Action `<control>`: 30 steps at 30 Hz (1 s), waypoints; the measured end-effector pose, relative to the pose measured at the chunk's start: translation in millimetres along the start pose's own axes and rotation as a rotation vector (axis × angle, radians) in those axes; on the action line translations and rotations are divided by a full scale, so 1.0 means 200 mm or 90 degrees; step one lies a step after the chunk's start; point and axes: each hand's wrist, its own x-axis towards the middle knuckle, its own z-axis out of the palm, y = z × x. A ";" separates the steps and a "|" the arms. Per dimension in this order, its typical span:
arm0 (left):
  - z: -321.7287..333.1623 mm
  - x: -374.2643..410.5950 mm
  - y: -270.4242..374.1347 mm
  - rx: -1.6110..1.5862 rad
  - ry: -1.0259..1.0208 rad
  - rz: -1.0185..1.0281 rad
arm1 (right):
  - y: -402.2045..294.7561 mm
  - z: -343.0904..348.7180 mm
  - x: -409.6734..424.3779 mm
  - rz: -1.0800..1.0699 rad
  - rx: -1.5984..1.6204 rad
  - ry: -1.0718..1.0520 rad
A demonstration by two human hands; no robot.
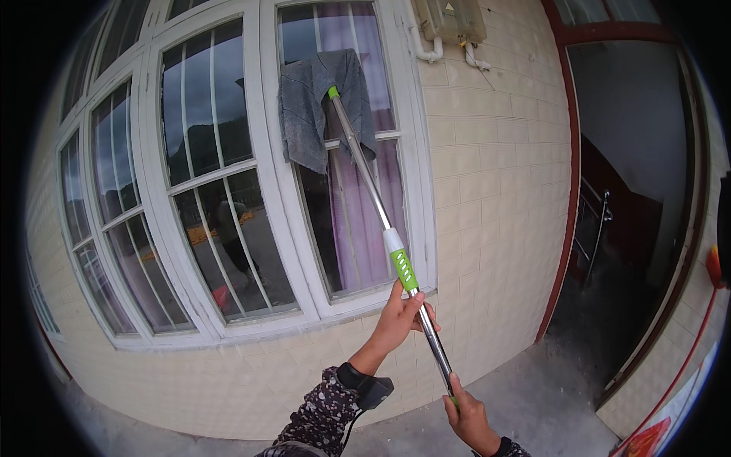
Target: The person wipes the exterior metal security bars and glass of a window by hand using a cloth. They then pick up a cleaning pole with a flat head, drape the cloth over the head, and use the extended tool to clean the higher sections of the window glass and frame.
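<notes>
My left hand (398, 317) is wrapped around a telescopic metal pole (370, 177), just under its green and white grip sleeve (402, 265). Lower down, my right hand (471, 414) grasps the pole close to its bottom end, where a bit of green shows. The pole slants up and to the left to a green joint (333, 92). A grey cloth (311, 123) is draped over the head there and hides it. The cloth lies against or just before the upper pane of the right-hand window (354, 34); contact with the glass cannot be told.
White wooden window frames (208, 325) with several barred panes extend left. Purple curtains (368, 228) hang behind the glass. A meter box (451, 20) with white pipes sits on the tiled wall (485, 188). To the right, a red-framed doorway (562, 188) opens onto a metal-railed stair (599, 228).
</notes>
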 end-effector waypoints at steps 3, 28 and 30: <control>-0.12 0.23 0.23 0.048 0.027 0.059 | -0.08 0.00 0.36 -0.043 0.059 0.030; 0.30 -0.41 -0.64 -0.095 -0.020 -0.177 | 0.33 0.00 -0.75 0.081 0.146 -0.057; 0.36 -0.44 -0.62 -0.101 -0.010 -0.152 | 0.35 -0.03 -0.82 0.105 0.149 -0.072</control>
